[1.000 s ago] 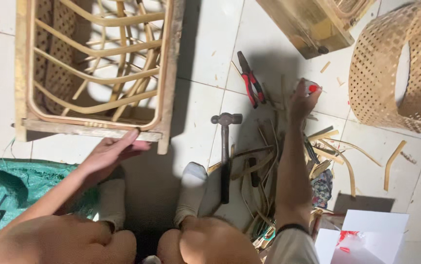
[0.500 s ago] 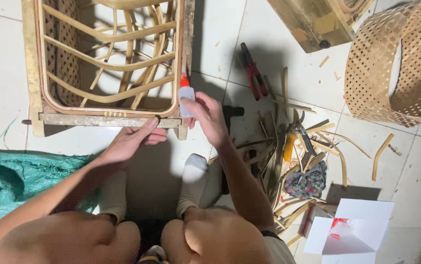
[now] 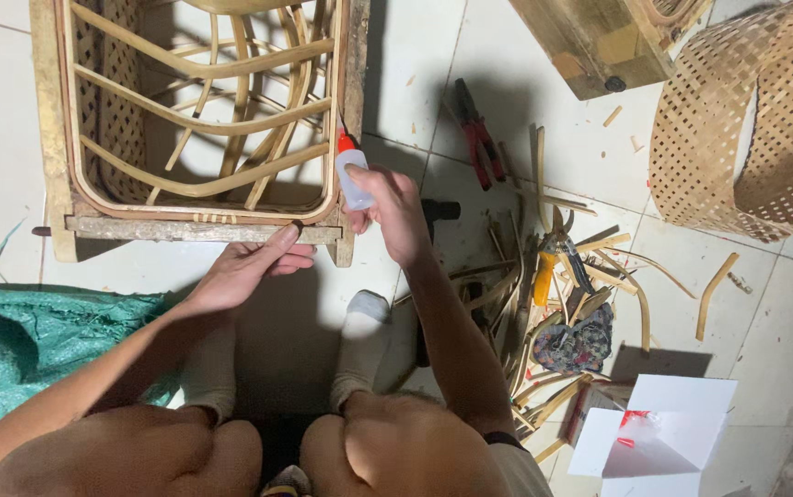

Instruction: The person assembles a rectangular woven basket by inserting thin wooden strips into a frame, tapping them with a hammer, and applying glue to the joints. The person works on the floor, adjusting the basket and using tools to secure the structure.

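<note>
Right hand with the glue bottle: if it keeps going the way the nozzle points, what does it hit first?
Likely the bamboo frame: the right hand aims the small glue bottle up at its right rail, though depth is unclear.

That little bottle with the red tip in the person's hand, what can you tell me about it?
The small bottle is translucent whitish plastic with a red pointed nozzle. The right hand grips its lower body, holding it nearly upright with the nozzle aimed up and away from the person, close against the corner post of the bamboo frame. Whether the tip touches the wood cannot be told. Its contents are not visible. The left hand rests on the frame's lower rail nearby, not on the bottle.
</note>
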